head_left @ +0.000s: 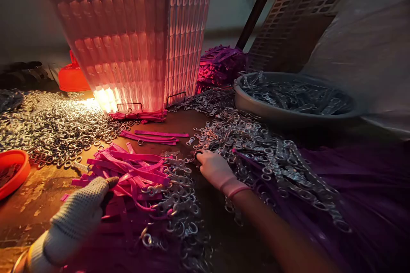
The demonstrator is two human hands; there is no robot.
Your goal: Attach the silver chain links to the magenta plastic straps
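Observation:
My left hand (pixel 78 204), in a white knitted glove with dark fingertips, is at the near left edge of a heap of pink straps (pixel 131 166). Its fingers bend around a strap there, though the grip is partly hidden. Silvery metal clasps with rings (pixel 182 196) hang at the right ends of these straps. My right hand (pixel 214 168) has a pale pink covering and dark fingertip covers. Its fingertips are pinched together by a small metal clasp (pixel 188 160), between the strap heap and a larger pile of metal clasps (pixel 243 136).
Loose metal rings (pixel 48 123) cover the left side of the brown table (pixel 32 209). An orange bowl (pixel 14 172) stands at the left edge. Ribbed translucent trays (pixel 128 51) rise behind, by a red lamp (pixel 73 77). A grey basin (pixel 288 111) of metal pieces and purple straps (pixel 221 64) sit farther back.

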